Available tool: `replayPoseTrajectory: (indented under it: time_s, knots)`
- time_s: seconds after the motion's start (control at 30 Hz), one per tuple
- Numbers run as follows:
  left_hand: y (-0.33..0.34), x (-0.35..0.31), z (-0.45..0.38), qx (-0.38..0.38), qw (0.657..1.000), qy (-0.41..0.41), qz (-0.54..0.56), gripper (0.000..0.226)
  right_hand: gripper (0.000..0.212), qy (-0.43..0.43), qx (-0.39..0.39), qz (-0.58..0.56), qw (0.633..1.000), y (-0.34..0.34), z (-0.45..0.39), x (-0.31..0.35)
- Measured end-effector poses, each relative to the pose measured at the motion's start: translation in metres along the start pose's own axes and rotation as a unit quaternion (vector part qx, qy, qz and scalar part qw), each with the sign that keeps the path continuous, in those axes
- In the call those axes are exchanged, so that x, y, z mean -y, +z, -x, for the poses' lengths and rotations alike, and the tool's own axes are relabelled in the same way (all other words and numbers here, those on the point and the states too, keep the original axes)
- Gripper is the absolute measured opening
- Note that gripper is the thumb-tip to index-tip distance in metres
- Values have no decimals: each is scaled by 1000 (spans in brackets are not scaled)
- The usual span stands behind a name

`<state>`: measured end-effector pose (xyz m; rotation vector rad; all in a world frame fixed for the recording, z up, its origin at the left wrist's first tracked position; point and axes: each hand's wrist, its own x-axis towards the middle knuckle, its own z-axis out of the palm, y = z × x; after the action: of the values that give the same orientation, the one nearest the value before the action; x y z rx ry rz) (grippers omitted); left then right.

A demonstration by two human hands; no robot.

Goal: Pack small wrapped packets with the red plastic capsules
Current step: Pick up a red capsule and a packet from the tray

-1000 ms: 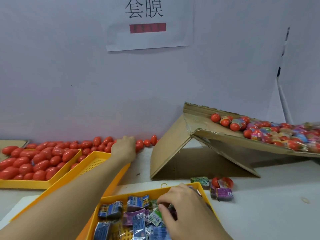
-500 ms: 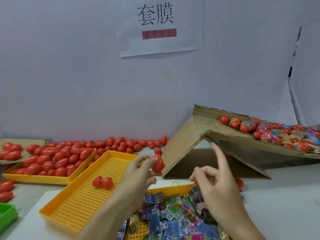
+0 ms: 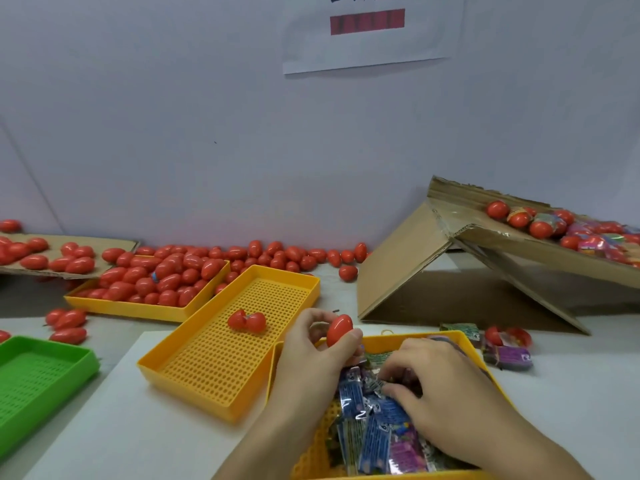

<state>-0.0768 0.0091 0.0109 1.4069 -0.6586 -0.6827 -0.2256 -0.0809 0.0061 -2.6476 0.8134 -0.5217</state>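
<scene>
Wall sign (image 3: 369,32): writing cropped, unreadable. Left hand (image 3: 311,355) fingers grip red capsule (image 3: 338,330); right hand (image 3: 440,386) fingers pinch packets (image 3: 374,424).

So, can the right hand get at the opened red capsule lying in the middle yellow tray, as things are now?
Probably not directly: the right hand is down among the packets, and the left hand, holding a red capsule, sits between it and the opened capsule.

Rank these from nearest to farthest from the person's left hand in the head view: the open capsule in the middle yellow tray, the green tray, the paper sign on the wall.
1. Open capsule, just left of the left hand.
2. Green tray, far left.
3. Paper sign, high on the wall.
</scene>
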Motion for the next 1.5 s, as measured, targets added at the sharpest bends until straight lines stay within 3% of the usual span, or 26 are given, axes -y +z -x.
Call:
replayPoseTrajectory:
  time_s: [0.2,0.33,0.47,0.6,0.73,0.8,0.93,1.03,1.13,1.37,1.5]
  knots:
    - [0,-2,1,26,999,33,1,19,8,17,-77,-116,990,-7,-1,0]
    - [0,-3,-1,51,998,27,31,15,12,57,-131,-264,954,-14,-2,3]
    - [2,-1,2,111,993,27,-22,8,16,75,-108,-376,917,-20,-3,7]
    - [5,-3,5,103,988,86,-79,8,17,70,-61,-392,915,-19,-2,9]
    - [2,-3,3,80,989,91,-85,30,38,101,-75,-465,876,-20,-5,5]
    - [2,-3,3,90,986,95,-107,33,41,72,-73,-438,893,-21,-3,6]
    - [4,-5,5,98,981,105,-131,33,9,65,-113,-343,930,-18,-2,3]
    - [3,-6,5,65,982,110,-141,33,13,99,-149,-324,929,-19,-5,-6]
    - [3,-4,5,39,962,146,-227,27,14,110,-164,-310,930,-19,-6,-10]
    - [7,0,12,60,897,251,-358,15,11,113,-177,-280,937,-17,-5,-10]
    - [7,0,12,66,888,253,-379,18,11,119,-180,-290,933,-18,-5,-10]
